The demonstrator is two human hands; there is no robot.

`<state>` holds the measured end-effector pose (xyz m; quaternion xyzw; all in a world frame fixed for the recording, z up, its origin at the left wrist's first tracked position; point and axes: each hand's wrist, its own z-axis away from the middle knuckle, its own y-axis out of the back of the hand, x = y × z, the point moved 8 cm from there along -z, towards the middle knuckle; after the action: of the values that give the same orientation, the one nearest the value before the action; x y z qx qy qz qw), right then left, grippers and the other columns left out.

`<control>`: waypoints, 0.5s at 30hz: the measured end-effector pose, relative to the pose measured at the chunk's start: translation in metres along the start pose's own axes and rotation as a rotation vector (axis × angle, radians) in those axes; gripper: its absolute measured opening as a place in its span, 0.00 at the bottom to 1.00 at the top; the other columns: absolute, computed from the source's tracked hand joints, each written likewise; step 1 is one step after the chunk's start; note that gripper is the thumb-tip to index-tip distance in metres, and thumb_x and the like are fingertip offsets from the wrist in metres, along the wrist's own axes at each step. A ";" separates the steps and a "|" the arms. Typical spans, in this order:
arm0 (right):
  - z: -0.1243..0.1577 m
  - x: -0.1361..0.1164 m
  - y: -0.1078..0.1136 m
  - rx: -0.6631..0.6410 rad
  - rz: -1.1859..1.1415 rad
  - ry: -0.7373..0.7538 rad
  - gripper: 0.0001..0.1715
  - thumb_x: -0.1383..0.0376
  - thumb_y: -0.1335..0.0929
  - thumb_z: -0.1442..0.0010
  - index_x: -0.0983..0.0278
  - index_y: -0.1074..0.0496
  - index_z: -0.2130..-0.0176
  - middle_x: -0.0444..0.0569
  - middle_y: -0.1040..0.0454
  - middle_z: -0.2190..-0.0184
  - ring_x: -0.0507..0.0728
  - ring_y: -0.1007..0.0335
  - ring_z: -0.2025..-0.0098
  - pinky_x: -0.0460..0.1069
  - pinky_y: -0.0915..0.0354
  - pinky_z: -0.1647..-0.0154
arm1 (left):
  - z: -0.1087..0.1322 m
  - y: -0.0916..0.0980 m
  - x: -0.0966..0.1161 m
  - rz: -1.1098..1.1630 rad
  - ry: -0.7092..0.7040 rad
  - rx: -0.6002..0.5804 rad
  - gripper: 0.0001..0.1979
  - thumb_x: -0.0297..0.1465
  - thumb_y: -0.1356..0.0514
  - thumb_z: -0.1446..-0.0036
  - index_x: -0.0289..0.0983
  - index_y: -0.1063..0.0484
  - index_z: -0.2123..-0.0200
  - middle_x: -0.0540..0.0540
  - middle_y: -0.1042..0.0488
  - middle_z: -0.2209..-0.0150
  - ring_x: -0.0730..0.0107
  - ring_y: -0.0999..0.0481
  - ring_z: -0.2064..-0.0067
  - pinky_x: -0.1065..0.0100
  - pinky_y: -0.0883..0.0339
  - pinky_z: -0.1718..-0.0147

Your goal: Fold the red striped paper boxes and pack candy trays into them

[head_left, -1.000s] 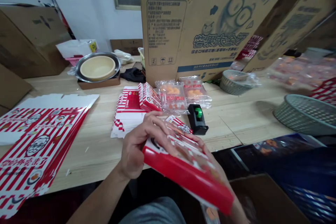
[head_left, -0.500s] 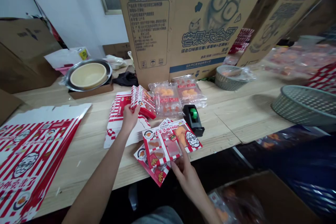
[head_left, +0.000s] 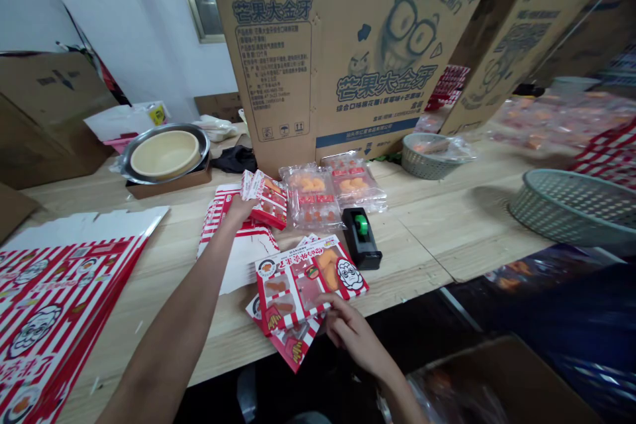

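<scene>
My left hand [head_left: 240,209] grips the left end of a small red-and-white snack box [head_left: 271,202], with some fingertips hidden; flat red-and-white cartons [head_left: 248,262] lie below it. Near the table's front edge, a windowed snack box [head_left: 311,281] rests askew on another such box [head_left: 295,344]. My right hand [head_left: 350,328] is at the front edge of the upper box, its index finger stretched onto the window and the other fingers bent, not closed around it. A black tape dispenser [head_left: 362,242] with green tape stands just right of that box.
Clear plastic packs of orange sweets [head_left: 313,195] lie in front of a tall cardboard carton [head_left: 278,79]. Printed card sheets [head_left: 59,305] are stacked at left, near a cream bowl [head_left: 166,152] in a metal basin. Plastic baskets [head_left: 571,209] stand at right.
My right index finger has shifted from the box's right part toward its lower middle edge. My left hand stays on the small box. The whole view has tilted slightly upward.
</scene>
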<state>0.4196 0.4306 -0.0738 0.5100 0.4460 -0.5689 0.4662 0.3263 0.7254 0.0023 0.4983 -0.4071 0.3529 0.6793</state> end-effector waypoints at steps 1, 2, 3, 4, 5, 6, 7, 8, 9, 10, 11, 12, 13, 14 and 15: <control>0.000 -0.002 0.001 -0.021 -0.030 -0.025 0.23 0.65 0.41 0.44 0.66 0.37 0.49 0.35 0.48 0.85 0.47 0.52 0.82 0.44 0.53 0.79 | 0.007 0.009 -0.001 0.023 -0.006 0.007 0.23 0.30 0.40 0.52 0.30 0.36 0.51 0.33 0.28 0.54 0.55 0.25 0.58 0.62 0.30 0.65; 0.001 -0.003 0.004 -0.032 -0.058 -0.057 0.25 0.62 0.39 0.43 0.66 0.38 0.47 0.34 0.50 0.86 0.47 0.54 0.84 0.44 0.55 0.81 | 0.016 0.020 -0.001 0.055 -0.024 0.012 0.23 0.30 0.42 0.50 0.32 0.37 0.50 0.35 0.28 0.53 0.57 0.25 0.57 0.63 0.30 0.63; 0.002 -0.005 0.008 -0.022 -0.080 -0.087 0.28 0.59 0.38 0.43 0.67 0.40 0.45 0.33 0.51 0.86 0.46 0.56 0.85 0.43 0.58 0.82 | 0.025 0.032 -0.001 0.103 -0.050 0.008 0.23 0.31 0.42 0.49 0.34 0.38 0.48 0.37 0.28 0.52 0.59 0.25 0.57 0.64 0.30 0.61; 0.003 -0.008 0.015 0.016 -0.105 -0.100 0.31 0.56 0.37 0.42 0.67 0.42 0.43 0.33 0.51 0.87 0.46 0.57 0.85 0.43 0.58 0.83 | 0.034 0.043 0.000 0.164 -0.077 -0.018 0.25 0.32 0.42 0.49 0.36 0.39 0.47 0.40 0.28 0.52 0.61 0.24 0.58 0.64 0.30 0.60; 0.003 -0.014 0.022 0.081 -0.138 -0.085 0.33 0.54 0.37 0.42 0.67 0.44 0.42 0.33 0.49 0.87 0.46 0.55 0.86 0.43 0.56 0.83 | 0.044 0.051 0.002 0.238 -0.102 -0.073 0.26 0.33 0.42 0.49 0.38 0.40 0.46 0.42 0.28 0.51 0.61 0.24 0.58 0.64 0.30 0.60; 0.002 -0.022 0.030 0.159 -0.181 -0.043 0.35 0.53 0.37 0.42 0.66 0.46 0.41 0.35 0.44 0.86 0.47 0.50 0.85 0.43 0.51 0.82 | 0.053 0.056 0.004 0.308 -0.121 -0.146 0.27 0.35 0.41 0.49 0.39 0.40 0.45 0.43 0.27 0.52 0.61 0.24 0.59 0.63 0.30 0.60; 0.001 -0.031 0.035 0.231 -0.231 0.021 0.37 0.52 0.36 0.42 0.64 0.49 0.40 0.39 0.37 0.81 0.48 0.43 0.82 0.45 0.44 0.78 | 0.063 0.059 0.006 0.364 -0.131 -0.228 0.27 0.36 0.40 0.50 0.40 0.39 0.46 0.43 0.27 0.52 0.60 0.24 0.59 0.63 0.30 0.61; -0.001 -0.041 0.037 0.281 -0.285 0.097 0.41 0.50 0.35 0.44 0.61 0.52 0.39 0.44 0.31 0.73 0.50 0.35 0.75 0.47 0.38 0.72 | 0.072 0.058 0.007 0.388 -0.123 -0.314 0.28 0.38 0.39 0.51 0.39 0.38 0.47 0.42 0.26 0.53 0.59 0.24 0.59 0.63 0.30 0.61; -0.003 -0.051 0.036 0.308 -0.340 0.169 0.46 0.48 0.34 0.46 0.57 0.56 0.38 0.49 0.29 0.62 0.54 0.31 0.67 0.50 0.35 0.64 | 0.082 0.054 0.008 0.370 -0.103 -0.400 0.28 0.39 0.39 0.52 0.37 0.36 0.48 0.41 0.26 0.54 0.58 0.24 0.59 0.63 0.30 0.61; -0.006 -0.059 0.032 0.322 -0.387 0.220 0.51 0.45 0.33 0.50 0.55 0.60 0.37 0.52 0.32 0.54 0.57 0.31 0.61 0.53 0.34 0.59 | 0.091 0.046 0.008 0.320 -0.084 -0.495 0.28 0.40 0.38 0.52 0.36 0.35 0.49 0.40 0.25 0.55 0.57 0.24 0.59 0.63 0.31 0.60; -0.007 -0.063 0.027 0.346 -0.416 0.237 0.56 0.43 0.32 0.53 0.53 0.64 0.37 0.53 0.37 0.48 0.59 0.31 0.56 0.55 0.34 0.57 | 0.101 0.036 0.008 0.244 -0.072 -0.597 0.27 0.41 0.39 0.52 0.35 0.34 0.50 0.40 0.25 0.55 0.57 0.25 0.59 0.62 0.32 0.59; -0.007 -0.065 0.023 0.394 -0.421 0.220 0.59 0.43 0.32 0.54 0.52 0.67 0.37 0.54 0.39 0.45 0.61 0.32 0.54 0.55 0.33 0.57 | 0.110 0.023 0.007 0.146 -0.070 -0.716 0.27 0.42 0.40 0.51 0.35 0.33 0.50 0.41 0.26 0.54 0.58 0.25 0.57 0.62 0.33 0.57; -0.004 -0.063 0.019 0.460 -0.401 0.175 0.60 0.44 0.31 0.54 0.53 0.70 0.37 0.54 0.40 0.45 0.61 0.33 0.53 0.55 0.33 0.57 | 0.120 0.009 0.007 0.031 -0.089 -0.841 0.26 0.43 0.41 0.50 0.36 0.33 0.49 0.42 0.27 0.52 0.58 0.26 0.55 0.61 0.35 0.54; 0.001 -0.058 0.016 0.524 -0.356 0.103 0.59 0.46 0.31 0.52 0.54 0.71 0.37 0.54 0.39 0.45 0.61 0.33 0.52 0.54 0.33 0.57 | 0.127 -0.003 0.006 -0.092 -0.137 -0.941 0.25 0.43 0.42 0.48 0.37 0.33 0.50 0.43 0.29 0.50 0.59 0.29 0.52 0.61 0.38 0.51; 0.007 -0.051 0.013 0.569 -0.288 0.013 0.58 0.47 0.32 0.50 0.55 0.71 0.37 0.54 0.37 0.46 0.61 0.33 0.52 0.54 0.33 0.57 | 0.130 -0.014 0.006 -0.214 -0.202 -1.005 0.23 0.43 0.43 0.48 0.38 0.32 0.51 0.44 0.31 0.47 0.58 0.32 0.47 0.61 0.42 0.47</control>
<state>0.4338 0.4252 -0.0224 0.5550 0.3394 -0.7279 0.2166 0.3147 0.5966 0.0245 0.1813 -0.5367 -0.0072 0.8241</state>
